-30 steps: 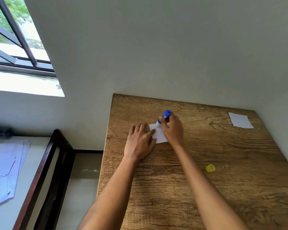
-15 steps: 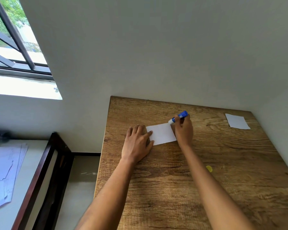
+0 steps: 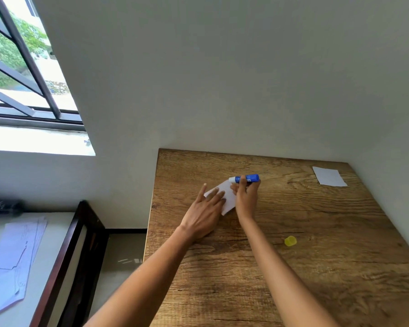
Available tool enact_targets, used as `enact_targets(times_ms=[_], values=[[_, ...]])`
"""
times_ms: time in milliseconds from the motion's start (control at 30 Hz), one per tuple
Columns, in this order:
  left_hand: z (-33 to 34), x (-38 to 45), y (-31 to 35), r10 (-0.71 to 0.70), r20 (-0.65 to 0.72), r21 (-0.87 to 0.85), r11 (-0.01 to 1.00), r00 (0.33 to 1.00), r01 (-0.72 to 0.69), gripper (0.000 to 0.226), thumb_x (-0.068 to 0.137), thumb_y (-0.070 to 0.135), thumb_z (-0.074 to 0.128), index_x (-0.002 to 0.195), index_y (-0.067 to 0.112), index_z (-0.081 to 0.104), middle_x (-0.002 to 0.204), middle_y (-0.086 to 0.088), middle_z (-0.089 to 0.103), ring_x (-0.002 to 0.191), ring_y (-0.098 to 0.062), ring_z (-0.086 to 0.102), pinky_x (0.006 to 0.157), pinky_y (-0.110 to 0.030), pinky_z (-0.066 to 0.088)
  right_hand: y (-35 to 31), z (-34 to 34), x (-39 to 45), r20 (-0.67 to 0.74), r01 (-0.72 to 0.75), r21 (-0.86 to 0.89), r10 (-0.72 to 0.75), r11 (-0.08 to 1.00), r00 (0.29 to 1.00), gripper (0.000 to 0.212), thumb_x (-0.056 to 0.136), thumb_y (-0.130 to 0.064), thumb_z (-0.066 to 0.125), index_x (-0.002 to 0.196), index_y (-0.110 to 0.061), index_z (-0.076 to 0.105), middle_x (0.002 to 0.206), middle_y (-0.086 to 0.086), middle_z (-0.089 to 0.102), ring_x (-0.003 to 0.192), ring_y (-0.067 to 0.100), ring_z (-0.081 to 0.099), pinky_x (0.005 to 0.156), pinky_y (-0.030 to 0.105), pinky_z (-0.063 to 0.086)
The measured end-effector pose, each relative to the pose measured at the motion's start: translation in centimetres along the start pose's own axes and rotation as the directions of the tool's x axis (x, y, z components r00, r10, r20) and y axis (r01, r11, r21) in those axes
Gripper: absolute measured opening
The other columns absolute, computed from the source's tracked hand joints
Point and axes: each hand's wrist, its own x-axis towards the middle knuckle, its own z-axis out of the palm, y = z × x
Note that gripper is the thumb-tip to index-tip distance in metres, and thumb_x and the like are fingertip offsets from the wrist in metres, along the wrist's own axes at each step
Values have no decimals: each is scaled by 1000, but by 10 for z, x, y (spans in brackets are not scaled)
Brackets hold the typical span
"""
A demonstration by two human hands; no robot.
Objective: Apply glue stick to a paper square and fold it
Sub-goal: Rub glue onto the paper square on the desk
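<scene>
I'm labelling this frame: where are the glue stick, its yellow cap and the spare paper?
glue stick [image 3: 248,178], head view, blue barrel.
yellow cap [image 3: 290,240], head view, its middle.
spare paper [image 3: 329,176], head view, its middle.

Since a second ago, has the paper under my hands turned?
Yes. The paper has turned: its edges, nearly parallel to the table's back edge before, now sit diagonal.

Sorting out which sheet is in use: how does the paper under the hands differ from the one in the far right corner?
The paper square is pinned by the left hand, turned cornerwise; the spare paper lies untouched, apart. The glue stick, in the right hand, is beside only the first. Both are white, flat.
</scene>
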Motion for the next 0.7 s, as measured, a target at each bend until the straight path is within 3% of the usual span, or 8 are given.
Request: enact_targets(times_ms=[67, 167, 233, 467, 567, 700], values=[[-1, 5, 1, 29, 51, -21, 999, 998, -28, 55, 99, 38, 18, 143, 8, 30, 154, -12, 27, 145, -23, 17, 115, -38, -15, -2, 0, 4, -15, -19, 38, 19, 999, 1000, 34, 99, -25, 39, 120, 1, 37, 107, 21, 65, 92, 30, 68, 73, 31, 54], [-4, 11, 3, 29, 91, 22, 999, 995, -31, 60, 98, 44, 17, 140, 6, 35, 149, -14, 35, 139, -25, 29, 118, -41, -5, -5, -4, 12, -32, 4, 60, -3, 998, 999, 33, 99, -25, 39, 119, 1, 38, 104, 19, 64, 89, 25, 66, 62, 13, 52], [-7, 15, 7, 11, 80, 61, 998, 997, -16, 60, 98, 47, 17, 133, 6, 42, 137, -14, 45, 128, -28, 41, 118, -47, 6, -5, -7, 18, -35, 16, 67, -14, 998, 999, 32, 99, -25, 39, 118, 0, 39, 102, 15, 63, 87, 21, 64, 59, 8, 50], [-1, 22, 20, -46, -12, 115, 992, 999, 47, 59, 98, 47, 17, 125, 1, 42, 118, -17, 49, 107, -29, 44, 103, -44, 29, 2, -12, 26, 34, 52, -32, -51, 998, 998, 27, 97, -28, 45, 107, -4, 48, 87, 7, 60, 78, 23, 61, 67, 34, 48], [6, 20, 22, -56, -11, 129, 990, 998, 57, 62, 98, 46, 17, 129, -3, 39, 125, -20, 47, 114, -31, 41, 107, -45, 27, 3, -10, 32, 102, 106, -129, -93, 986, 990, 27, 93, -30, 54, 102, -4, 56, 89, 13, 62, 78, 22, 58, 66, 30, 42], [7, 18, 23, -41, -33, 188, 981, 999, 47, 62, 96, 45, 23, 129, -2, 45, 122, -19, 55, 123, -32, 46, 117, -48, 9, 1, 2, 39, 200, 154, -228, -109, 961, 974, 25, 91, -28, 59, 99, -5, 61, 96, 12, 65, 85, 21, 60, 73, 33, 45]])
